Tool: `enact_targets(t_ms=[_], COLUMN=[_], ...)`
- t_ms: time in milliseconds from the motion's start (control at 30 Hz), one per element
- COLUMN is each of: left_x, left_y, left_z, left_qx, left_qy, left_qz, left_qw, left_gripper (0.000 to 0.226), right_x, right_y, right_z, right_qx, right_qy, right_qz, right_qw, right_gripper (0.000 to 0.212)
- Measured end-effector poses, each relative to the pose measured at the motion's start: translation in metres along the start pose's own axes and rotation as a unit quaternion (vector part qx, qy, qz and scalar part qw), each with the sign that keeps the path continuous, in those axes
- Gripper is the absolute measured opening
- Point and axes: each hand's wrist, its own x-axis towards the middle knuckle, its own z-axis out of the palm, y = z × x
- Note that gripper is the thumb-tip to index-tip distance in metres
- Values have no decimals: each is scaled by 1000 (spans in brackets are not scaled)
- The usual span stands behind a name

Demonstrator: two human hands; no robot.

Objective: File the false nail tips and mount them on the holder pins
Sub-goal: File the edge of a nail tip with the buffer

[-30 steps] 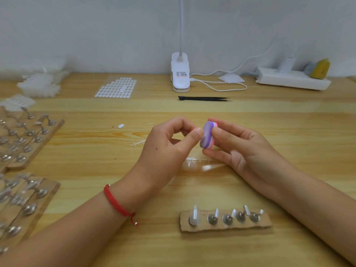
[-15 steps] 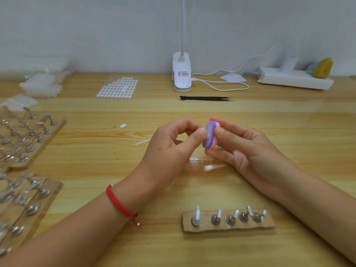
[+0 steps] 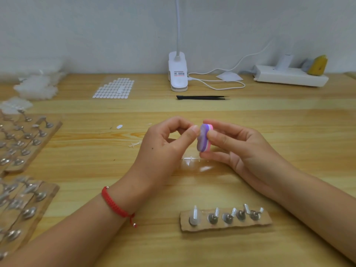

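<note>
My right hand (image 3: 237,149) grips a small purple and pink filing block (image 3: 203,138) upright between thumb and fingers. My left hand (image 3: 165,149) pinches its thumb and forefinger together against the block's purple face; the nail tip between them is too small and clear to see. A clear sprue with nail tips (image 3: 194,160) lies on the table below the hands. Near the front edge sits a cardboard holder strip (image 3: 225,221) with several metal pins; the leftmost pin (image 3: 194,216) carries a clear tip.
More cardboard pin boards (image 3: 25,143) crowd the left side. At the back lie a sheet of adhesive tabs (image 3: 114,88), black tweezers (image 3: 202,97), a white clip lamp (image 3: 177,74) with its cable, and a power strip (image 3: 290,78). White plastic bags (image 3: 36,87) sit back left.
The hands stay together at the block, with only small shifts of the block against the left fingertips. Everything on the table is where it was.
</note>
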Motion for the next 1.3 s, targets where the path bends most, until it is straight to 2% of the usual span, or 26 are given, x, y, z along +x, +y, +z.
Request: enact_targets(t_ms=[200, 333, 433, 567, 667, 800, 933, 1067, 1200, 1300], left_x=[1, -1, 1, 1, 1, 1, 1, 0, 1, 0], left_y=[0, 1, 0, 1, 0, 1, 0, 1, 0, 0], left_z=[-2, 1, -1, 2, 0, 1, -1, 2, 0, 2], left_qx=[-1, -1, -2, 4, -11, 0, -3, 5, 0, 9], left_qy=[17, -10, 16, -18, 12, -19, 6, -23, 7, -21], left_qz=[8, 4, 10, 3, 4, 4, 13, 7, 13, 9], left_qw=[1000, 1000, 1000, 1000, 1000, 1000, 1000, 1000, 1000, 1000], left_gripper=[18, 19, 20, 21, 21, 21, 21, 21, 21, 22], right_x=[0, 1, 0, 1, 0, 0, -1, 0, -1, 0], right_y=[0, -1, -1, -2, 0, -1, 0, -1, -1, -1], right_z=[1, -2, 0, -2, 0, -1, 1, -1, 1, 0], right_qx=[-16, 25, -5, 30, -6, 6, -16, 17, -16, 10], right_qy=[-10, 9, -16, 6, -14, 2, -19, 7, -15, 11], right_qz=[5, 5, 12, 7, 9, 2, 7, 6, 8, 2], right_qw=[1000, 1000, 1000, 1000, 1000, 1000, 1000, 1000, 1000, 1000], right_gripper=[31, 30, 30, 26, 29, 27, 29, 29, 30, 27])
